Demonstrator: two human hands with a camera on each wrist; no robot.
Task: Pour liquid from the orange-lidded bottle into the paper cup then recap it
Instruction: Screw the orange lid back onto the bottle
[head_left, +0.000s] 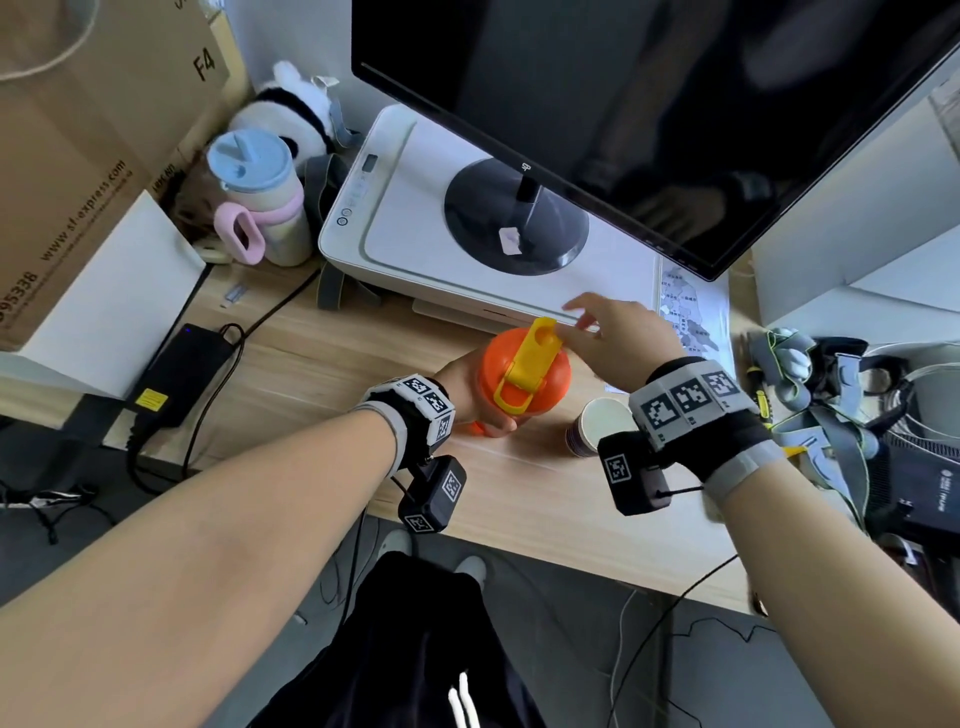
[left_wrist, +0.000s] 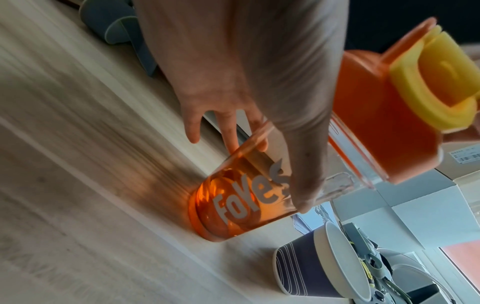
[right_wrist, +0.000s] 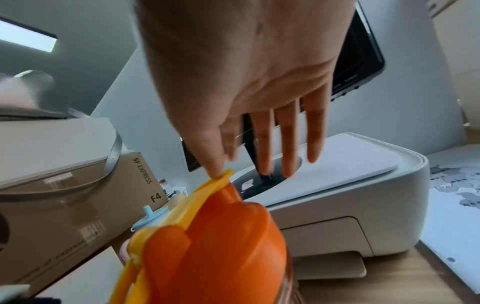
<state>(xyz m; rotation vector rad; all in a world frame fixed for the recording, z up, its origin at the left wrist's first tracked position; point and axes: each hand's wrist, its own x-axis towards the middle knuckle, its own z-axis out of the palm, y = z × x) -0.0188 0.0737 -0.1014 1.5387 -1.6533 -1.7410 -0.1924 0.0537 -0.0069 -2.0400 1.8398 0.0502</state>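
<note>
The left hand (head_left: 470, 387) grips the bottle (left_wrist: 249, 197) upright on the bench (head_left: 322, 374); the right hand (head_left: 621, 332), fingers straight, thumb touching the yellow flap (right_wrist: 207, 190); the cup (head_left: 597, 426) near.

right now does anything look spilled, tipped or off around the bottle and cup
No spill shows. The orange bottle leans in the left hand, only its base edge on the desk. The right hand touches the yellow flip cap. The paper cup stands upright.

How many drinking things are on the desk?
3: the orange bottle in the left hand, the paper cup beside it, and a blue-lidded mug far left. Others may be hidden.
</note>
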